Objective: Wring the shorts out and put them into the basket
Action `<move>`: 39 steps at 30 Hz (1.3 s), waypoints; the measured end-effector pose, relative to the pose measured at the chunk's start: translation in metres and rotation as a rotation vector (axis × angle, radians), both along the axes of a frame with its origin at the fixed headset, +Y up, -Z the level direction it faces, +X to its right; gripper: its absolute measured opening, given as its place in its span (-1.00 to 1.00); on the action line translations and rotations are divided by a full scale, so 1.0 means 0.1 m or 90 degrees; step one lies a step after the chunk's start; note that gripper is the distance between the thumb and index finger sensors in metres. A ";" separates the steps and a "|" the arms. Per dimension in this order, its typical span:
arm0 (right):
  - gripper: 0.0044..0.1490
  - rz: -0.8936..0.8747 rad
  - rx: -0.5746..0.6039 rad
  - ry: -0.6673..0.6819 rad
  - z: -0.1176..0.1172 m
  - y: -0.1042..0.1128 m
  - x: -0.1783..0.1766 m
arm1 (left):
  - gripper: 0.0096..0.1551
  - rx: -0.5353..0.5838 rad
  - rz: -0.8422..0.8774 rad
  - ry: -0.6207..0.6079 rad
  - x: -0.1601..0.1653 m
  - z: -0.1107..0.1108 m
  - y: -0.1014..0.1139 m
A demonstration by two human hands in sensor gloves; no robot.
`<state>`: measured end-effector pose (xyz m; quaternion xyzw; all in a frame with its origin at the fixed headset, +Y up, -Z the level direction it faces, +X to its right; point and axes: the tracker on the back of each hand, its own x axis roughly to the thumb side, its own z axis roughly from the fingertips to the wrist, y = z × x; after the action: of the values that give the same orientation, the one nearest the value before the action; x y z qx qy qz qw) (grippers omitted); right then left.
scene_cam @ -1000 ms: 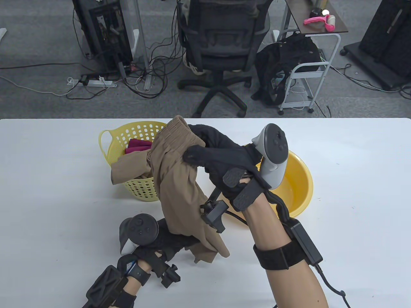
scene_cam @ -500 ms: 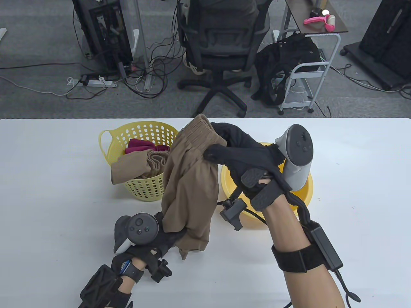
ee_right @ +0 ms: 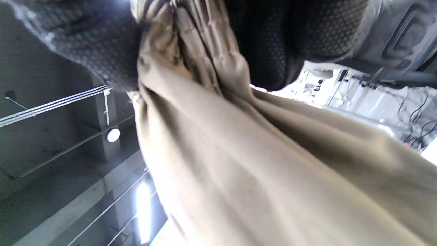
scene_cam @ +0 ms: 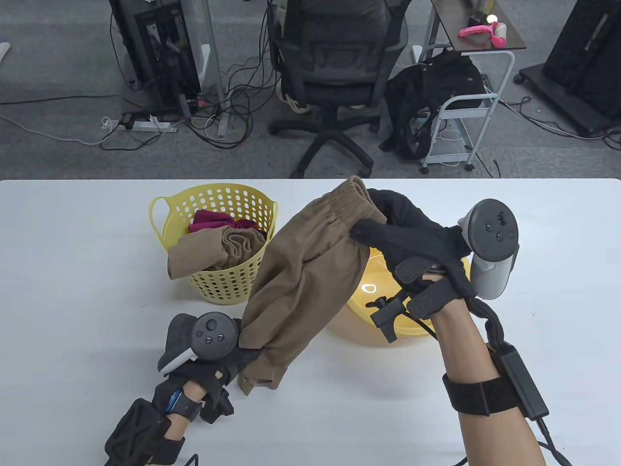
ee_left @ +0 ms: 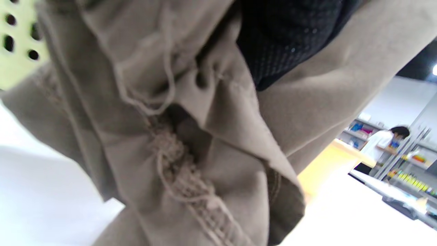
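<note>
Shorts [scene_cam: 305, 272] stretched taut between both hands, long axis slanting from far-right down to near-left. Right hand [scene_cam: 412, 242] pinching the waistband up high; left hand [scene_cam: 228, 357] gripping the hem low, near the table. Basket [scene_cam: 218, 286] just beyond the left hand, the nearer one.

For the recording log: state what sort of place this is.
Most likely an office or lab set up for recording, not a laundry room: an office chair, tangled cables and a power strip on grey carpet, behind a white table.
</note>
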<state>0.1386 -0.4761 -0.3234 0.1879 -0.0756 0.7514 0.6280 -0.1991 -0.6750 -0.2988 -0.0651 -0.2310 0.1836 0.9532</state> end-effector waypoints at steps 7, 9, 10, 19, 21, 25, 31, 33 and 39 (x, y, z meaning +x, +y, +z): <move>-0.17 0.058 -0.002 -0.058 -0.01 -0.19 0.14 | -0.50 -0.015 -0.088 0.003 -0.17 -0.03 0.22; -0.17 0.083 0.003 -0.075 0.00 -0.24 0.15 | -0.45 -0.010 -0.096 0.008 -0.20 -0.03 0.30; -0.17 0.102 0.006 -0.086 0.01 -0.27 0.16 | -0.40 -0.008 -0.106 0.009 -0.22 -0.02 0.36; -0.17 0.242 0.052 -0.132 0.09 -0.47 0.09 | -0.21 0.041 -0.107 0.018 -0.15 0.06 0.81; -0.17 0.264 0.061 -0.135 0.11 -0.52 0.06 | -0.23 0.041 -0.092 0.020 -0.10 0.06 0.88; -0.17 0.297 0.067 -0.138 0.14 -0.64 -0.01 | -0.23 0.027 -0.024 0.016 -0.01 0.07 0.97; -0.18 0.339 0.077 -0.139 0.17 -0.80 -0.13 | -0.22 0.035 0.057 0.033 0.16 0.08 1.04; -0.18 0.355 0.080 -0.137 0.17 -0.84 -0.18 | -0.23 0.036 0.084 0.040 0.21 0.08 1.04; -0.18 0.368 0.078 -0.128 0.20 -0.94 -0.32 | -0.30 0.038 0.173 0.078 0.31 0.08 0.99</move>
<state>0.1066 -0.5699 -0.3037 0.1636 -0.1257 0.9077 0.3654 -0.1686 -0.5765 -0.2913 0.0068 -0.1844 0.3074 0.9335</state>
